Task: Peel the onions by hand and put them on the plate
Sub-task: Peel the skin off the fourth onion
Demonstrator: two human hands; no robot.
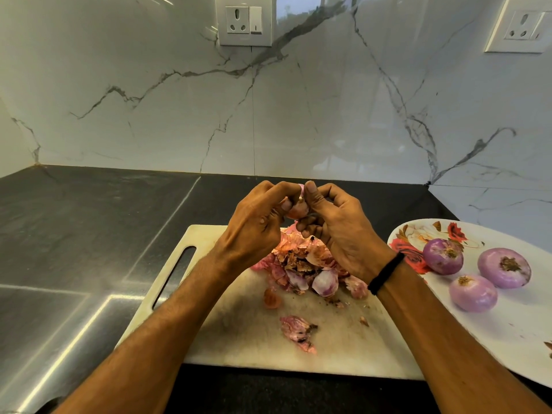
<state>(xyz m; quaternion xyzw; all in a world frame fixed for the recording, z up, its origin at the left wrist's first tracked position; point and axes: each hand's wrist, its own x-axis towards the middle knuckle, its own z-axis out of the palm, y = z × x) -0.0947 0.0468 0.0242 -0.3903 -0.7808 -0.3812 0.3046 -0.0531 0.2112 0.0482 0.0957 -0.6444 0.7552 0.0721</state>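
onion: small, round, pinkish, some papery skin on it; held above the cutting board between both grips.
left grip: fingers curled, pinching the onion from the left.
right grip: curled round the onion, thumb tip at its top.
peels: dry, flaky pink-brown heap on the board.
cutting board: pale, scuffed, slot handle; lies on the dark stone worktop.
plate: white with red flowers, just right of the board; three smooth purple peeled onions lie on it.

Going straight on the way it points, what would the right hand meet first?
The right hand pinches the onion; just beyond, it would probably meet the left hand, gripping it too, though depth is unclear.
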